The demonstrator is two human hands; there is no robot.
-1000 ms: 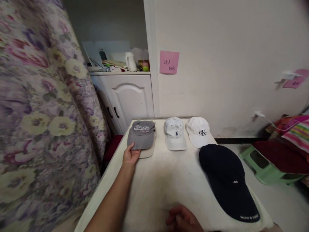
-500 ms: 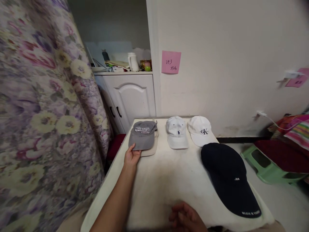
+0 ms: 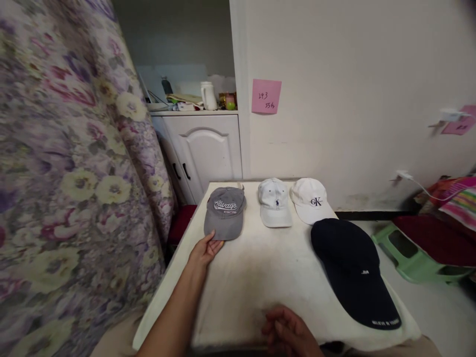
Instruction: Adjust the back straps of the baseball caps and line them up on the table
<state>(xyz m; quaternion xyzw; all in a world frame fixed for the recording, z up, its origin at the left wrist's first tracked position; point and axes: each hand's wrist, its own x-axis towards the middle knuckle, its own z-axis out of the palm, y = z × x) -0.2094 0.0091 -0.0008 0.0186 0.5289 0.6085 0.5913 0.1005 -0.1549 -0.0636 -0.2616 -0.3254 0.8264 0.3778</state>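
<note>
My left hand pinches the front brim of a grey baseball cap with white "Always" lettering, at the table's far left. A beige cap seen under it earlier is now covered. My right hand hovers over the near edge of the table, fingers loosely curled and apart, holding nothing. To the right of the grey cap sit a pale blue cap with a small dark emblem and a white cap marked "CK". Nearest my right hand, a large navy cap lies with its brim pointing towards me.
A cream cloth covers the table. On the left hangs a floral curtain; a white cabinet and a wall with a pink note stand behind. A green stool is at the right.
The grey cap has come down over the beige cap, shifting slightly right and nearer, with my left hand still on its brim. My right hand has barely moved.
</note>
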